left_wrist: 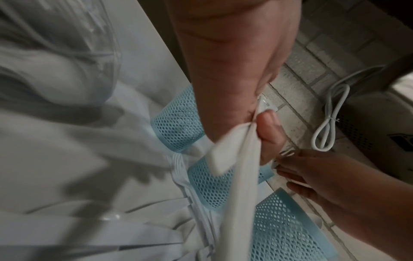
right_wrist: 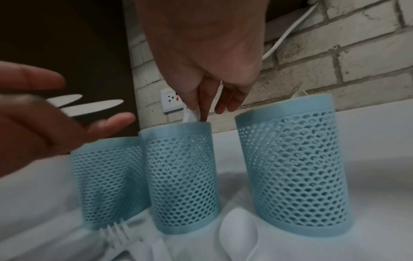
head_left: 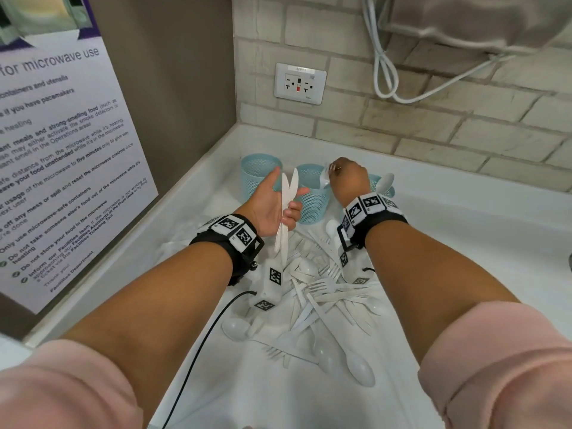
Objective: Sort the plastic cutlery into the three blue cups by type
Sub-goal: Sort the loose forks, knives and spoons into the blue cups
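Note:
Three blue mesh cups stand in a row at the back of the white cloth: left, middle, right. My wrist hides most of the right cup, and a spoon sticks out of it. My left hand hangs between the left and middle cups, its lower fingers curled round two white knives, blades pointing up. My right hand pinches a white fork at the mouth of the middle cup, with its fingertips at the rim. A loose pile of cutlery lies nearer to me.
A brick wall with a socket and a looped white cable runs behind the cups. A microwave notice covers the left wall. A black cable trails from my left wrist. Loose spoons lie near the front.

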